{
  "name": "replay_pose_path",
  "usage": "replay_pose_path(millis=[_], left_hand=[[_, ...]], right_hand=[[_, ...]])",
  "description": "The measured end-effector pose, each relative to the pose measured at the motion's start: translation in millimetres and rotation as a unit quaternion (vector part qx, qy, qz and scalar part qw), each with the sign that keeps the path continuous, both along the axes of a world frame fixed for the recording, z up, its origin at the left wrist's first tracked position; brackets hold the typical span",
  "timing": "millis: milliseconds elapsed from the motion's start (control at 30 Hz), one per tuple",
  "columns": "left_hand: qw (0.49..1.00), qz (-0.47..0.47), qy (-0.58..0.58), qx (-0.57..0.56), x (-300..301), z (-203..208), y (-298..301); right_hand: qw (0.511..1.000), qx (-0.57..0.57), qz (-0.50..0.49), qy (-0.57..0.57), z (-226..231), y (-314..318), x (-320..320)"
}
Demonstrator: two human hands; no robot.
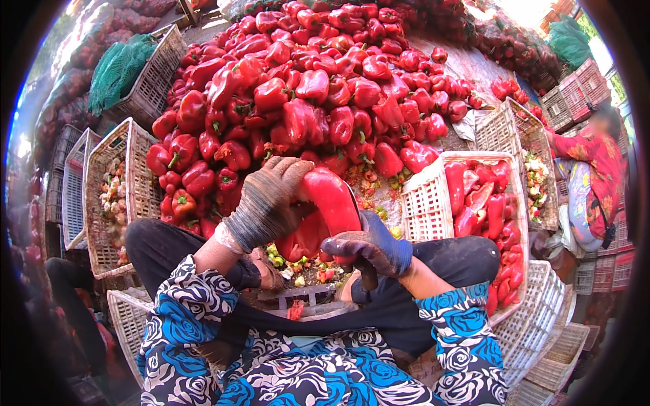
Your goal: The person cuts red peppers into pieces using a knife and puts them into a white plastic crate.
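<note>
While the red pepper sat between the left grip and the right grip, both clamped on its ends, light, even pressure seemed best to avoid tearing; the pepper pile lay beyond them, a white crate to their right

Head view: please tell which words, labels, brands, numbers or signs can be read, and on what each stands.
None can be read.
Held pepper: no text seen.
White crate of peppers: no readable text.
Right sleeve: printed flowers, no letters seen.
Far crates at right: too small and blurred to tell.
</note>
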State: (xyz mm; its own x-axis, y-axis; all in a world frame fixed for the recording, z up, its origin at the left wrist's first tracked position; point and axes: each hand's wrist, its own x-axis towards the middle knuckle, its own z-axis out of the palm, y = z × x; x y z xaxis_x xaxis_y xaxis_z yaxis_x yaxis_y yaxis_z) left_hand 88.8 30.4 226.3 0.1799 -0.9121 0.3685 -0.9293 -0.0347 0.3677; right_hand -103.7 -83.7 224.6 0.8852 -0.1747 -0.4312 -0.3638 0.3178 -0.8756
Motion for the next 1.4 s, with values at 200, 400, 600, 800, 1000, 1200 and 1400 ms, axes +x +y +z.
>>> replay_pose_path(millis=[200,400,600,800,1000,1200,1400], left_hand=[[0.996,0.059,0.034,-0.065,4.8,-19.8,0.6],[0.980,0.133,0.150,-0.016,20.1,-19.8,8.2],[0.963,0.009,0.264,0.048,41.4,-43.5,23.7],[0.989,0.021,0.003,0.144,36.2,-28.5,17.6],[0.956,0.137,-0.070,0.252,92.5,-49.9,52.6],[0.964,0.239,-0.009,0.119,122.9,-29.6,76.0],[0.816,0.511,-0.204,0.176,252.8,70.1,199.3]], right_hand=[[1.000,-0.005,0.021,0.016,12.6,-1.8,1.8],[0.999,-0.004,-0.036,0.006,8.7,10.1,-0.1],[0.998,0.002,-0.026,0.053,13.1,3.3,5.8],[0.997,-0.024,0.000,0.077,4.9,6.7,7.5],[0.993,-0.057,-0.020,0.102,1.6,10.0,-3.0],[0.993,-0.052,-0.073,0.081,-0.4,9.7,-2.5],[0.995,0.012,-0.086,0.052,24.7,12.5,8.6]])
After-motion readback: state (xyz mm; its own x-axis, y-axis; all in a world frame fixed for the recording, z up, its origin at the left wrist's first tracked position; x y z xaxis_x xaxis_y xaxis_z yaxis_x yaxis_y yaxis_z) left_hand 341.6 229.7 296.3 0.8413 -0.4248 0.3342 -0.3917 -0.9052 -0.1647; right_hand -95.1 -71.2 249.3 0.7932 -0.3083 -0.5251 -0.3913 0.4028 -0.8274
